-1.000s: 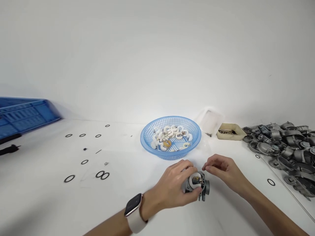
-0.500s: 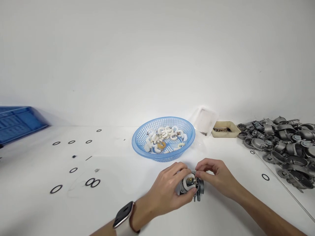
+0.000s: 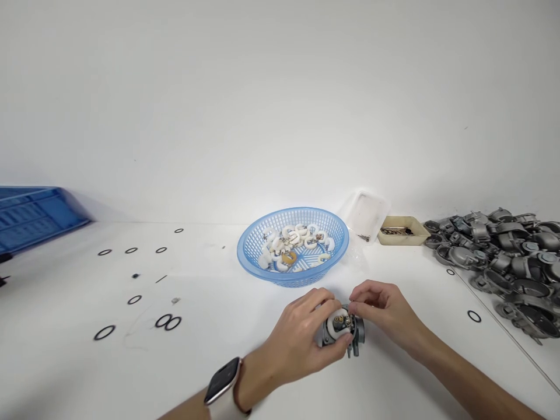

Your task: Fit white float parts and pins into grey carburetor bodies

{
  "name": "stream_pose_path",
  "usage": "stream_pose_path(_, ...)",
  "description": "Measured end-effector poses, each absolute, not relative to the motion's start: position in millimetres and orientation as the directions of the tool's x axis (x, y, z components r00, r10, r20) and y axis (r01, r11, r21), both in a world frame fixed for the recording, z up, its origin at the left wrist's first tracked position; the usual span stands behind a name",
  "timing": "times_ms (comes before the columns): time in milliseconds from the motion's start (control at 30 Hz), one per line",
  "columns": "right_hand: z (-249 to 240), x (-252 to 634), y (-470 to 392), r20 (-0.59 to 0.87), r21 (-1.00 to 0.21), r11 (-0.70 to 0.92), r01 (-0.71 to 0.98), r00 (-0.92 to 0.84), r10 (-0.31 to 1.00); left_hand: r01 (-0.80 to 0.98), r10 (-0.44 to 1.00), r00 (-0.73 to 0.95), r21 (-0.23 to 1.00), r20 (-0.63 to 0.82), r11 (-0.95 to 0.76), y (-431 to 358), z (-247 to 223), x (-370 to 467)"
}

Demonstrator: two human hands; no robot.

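Note:
A grey metal carburetor (image 3: 359, 330) rests on the white table, its open side turned up. Inside it lies a white C-shaped float (image 3: 333, 328) around small brass parts. My left hand (image 3: 301, 332) is closed round the carburetor from the left, thumb at the near side and fingers over the far side. At its upper right edge, my right hand (image 3: 382, 306) pinches with thumb and forefinger; anything between those fingertips is too small to make out. A watch (image 3: 223, 382) is on my left wrist.
Beyond my hands stands a blue basket (image 3: 249, 269) with several white floats. A clear plastic box (image 3: 367, 216) and a cream tray (image 3: 422, 238) of small parts are behind. Many carburetor bodies (image 3: 511, 256) are heaped at right. Black rings (image 3: 105, 332) lie left, near a blue crate (image 3: 44, 219).
The view has shifted slightly. My right fingertips have drawn back a little from the carburetor's edge. My left hand keeps its hold on the carburetor.

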State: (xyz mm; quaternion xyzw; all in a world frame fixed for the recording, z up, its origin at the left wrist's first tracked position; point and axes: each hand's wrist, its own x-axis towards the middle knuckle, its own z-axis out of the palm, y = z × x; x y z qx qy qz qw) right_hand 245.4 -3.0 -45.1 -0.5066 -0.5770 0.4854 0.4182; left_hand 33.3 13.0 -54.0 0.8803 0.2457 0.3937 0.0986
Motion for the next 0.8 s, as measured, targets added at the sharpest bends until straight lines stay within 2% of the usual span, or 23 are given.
stream_pose_path(167,-44.6,245.4,-3.3,-0.006,-0.982,0.021,0.189,-0.144,0.99,0.359,0.505,0.564,0.357,0.653,-0.862,13.2,-54.5,33.7)
stream_pose_path(333,-37.2,247.9,-4.3,0.039,-0.954,0.087,0.288,-0.168,0.985,0.37,0.504,0.568,0.346,0.651,-0.862,13.1,-54.1,33.9)
stream_pose_path(667,-17.7,257.5,-7.6,-0.109,-0.942,0.014,0.336,-0.344,0.933,0.382,0.512,0.562,0.345,0.65,-0.857,12.4,-56.0,33.9)
stream_pose_path(800,-17.9,259.4,-6.7,-0.12,-0.942,0.013,0.336,-0.369,0.921,0.385,0.516,0.561,0.348,0.647,-0.855,12.2,-55.6,34.0)
